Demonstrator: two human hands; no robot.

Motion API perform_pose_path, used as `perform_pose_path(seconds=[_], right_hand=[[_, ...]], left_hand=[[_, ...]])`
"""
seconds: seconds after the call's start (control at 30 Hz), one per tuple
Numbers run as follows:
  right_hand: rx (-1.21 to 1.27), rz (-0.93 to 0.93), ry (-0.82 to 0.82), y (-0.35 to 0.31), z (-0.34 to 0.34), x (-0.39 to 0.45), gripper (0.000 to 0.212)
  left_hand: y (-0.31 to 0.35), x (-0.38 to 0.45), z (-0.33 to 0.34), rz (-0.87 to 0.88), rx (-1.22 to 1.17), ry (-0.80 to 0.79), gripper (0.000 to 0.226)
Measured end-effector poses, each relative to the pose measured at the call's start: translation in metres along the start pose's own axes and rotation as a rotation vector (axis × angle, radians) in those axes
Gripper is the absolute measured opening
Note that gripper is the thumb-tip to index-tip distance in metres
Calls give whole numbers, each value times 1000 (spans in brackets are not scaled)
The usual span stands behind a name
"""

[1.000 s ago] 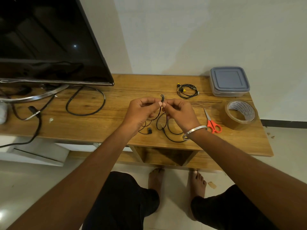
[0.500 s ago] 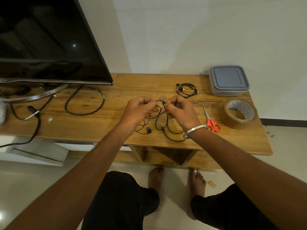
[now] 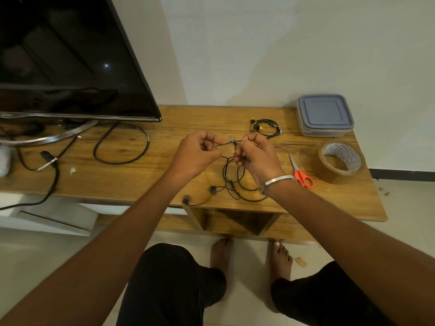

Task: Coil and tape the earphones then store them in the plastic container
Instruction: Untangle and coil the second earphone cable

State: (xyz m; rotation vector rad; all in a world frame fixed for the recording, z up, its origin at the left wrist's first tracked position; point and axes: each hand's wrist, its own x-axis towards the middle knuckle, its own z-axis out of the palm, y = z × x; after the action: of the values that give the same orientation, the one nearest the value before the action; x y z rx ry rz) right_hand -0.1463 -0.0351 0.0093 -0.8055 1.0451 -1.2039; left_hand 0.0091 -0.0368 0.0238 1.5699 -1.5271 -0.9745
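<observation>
Both hands are raised a little above a wooden table (image 3: 146, 182), near its middle. The left hand (image 3: 197, 154) is closed, and its thumb and fingers pinch a thin black cord. The right hand (image 3: 256, 156) is closed too; it pinches the same cord at the top, where a small grey earbud shows between the two hands, and its lower fingers hold another part of the cord. A silver bracelet (image 3: 277, 182) sits on the right wrist.

These black earphones (image 3: 233, 184) are not coiled. A short piece of the cord is stretched between the hands, and the rest hangs down from the right hand and lies in loose loops on the table. The plug rests inside the loops, and the other earbud lies near the front edge of the table, below the left forearm.

A second pair of earphones (image 3: 267, 128), with yellow tips, lies coiled behind the right hand, apart from it. The plastic container (image 3: 324, 115) stands at the far right corner of the table with its grey-blue lid on. In front of it lies a roll of brown tape (image 3: 340, 162), and scissors (image 3: 301, 171) with orange handles lie between the tape and the right wrist.

On the left stands a dark television (image 3: 66, 57), with black cables (image 3: 122, 149) on the table under it.
</observation>
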Motion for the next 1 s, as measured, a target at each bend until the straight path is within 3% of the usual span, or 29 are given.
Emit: perform_pose_path(seconds=[0.13,0.27,0.4,0.67,1.0], right_hand=[[-77,12,-3,1,-1,-1,16],[-157,-13,-2,-1,-6,2,15],[-105,-18,40,-2,-10,4,15],[349,62,54,-11,-6,4,18],[-160,-101,26,-8,-13,3,11]], left_hand=[[8,2,3,-50,-48,107,14],[17,3,3,-272,-529,12,27],[18,2,0,-294,-800,-68,23],[17,5,-3,-245,-702,-98,19],[19,5,-13,-235,-832,-99,23]])
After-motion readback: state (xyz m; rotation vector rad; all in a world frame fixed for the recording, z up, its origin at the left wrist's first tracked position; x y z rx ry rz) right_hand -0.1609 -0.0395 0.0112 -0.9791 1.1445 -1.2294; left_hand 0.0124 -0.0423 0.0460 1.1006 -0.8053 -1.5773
